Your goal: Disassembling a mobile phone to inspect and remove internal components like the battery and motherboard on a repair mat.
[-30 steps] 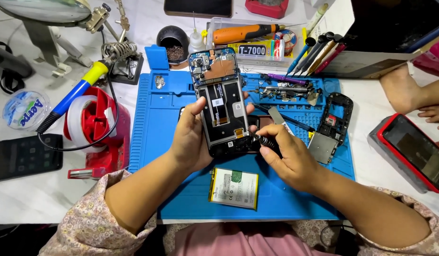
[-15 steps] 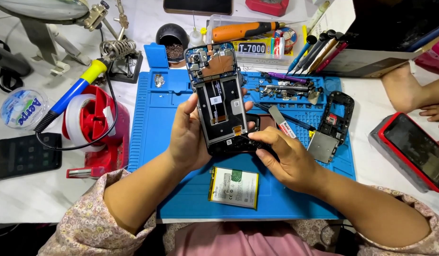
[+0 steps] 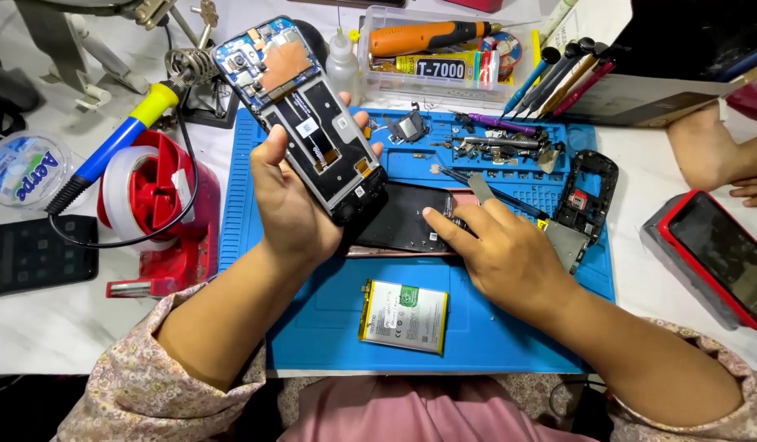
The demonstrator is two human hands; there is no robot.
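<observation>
My left hand (image 3: pixel 290 205) holds an opened phone body (image 3: pixel 305 115) lifted above the blue work mat (image 3: pixel 329 327), tilted to the upper left, its inner boards and copper-coloured patch facing me. My right hand (image 3: pixel 501 254) rests on the mat with its fingers on a dark flat back panel (image 3: pixel 403 221) that lies beneath the lifted phone. A white and green battery (image 3: pixel 405 316) lies on the mat in front of both hands. A black plastic phone frame (image 3: pixel 590 196) sits to the right of my right hand.
A red tape dispenser (image 3: pixel 153 213) and a blue-yellow soldering iron (image 3: pixel 121 147) stand left of the mat. A black phone (image 3: pixel 35 254) lies far left. Small parts and tools (image 3: pixel 493 147) fill the mat's top. Another person's hand (image 3: pixel 714 155) and a red-cased phone (image 3: pixel 718 254) are at right.
My left hand has raised the phone body off the mat and tilted it up-left. My right hand let go of its lower end and now lies on the dark panel uncovered beneath.
</observation>
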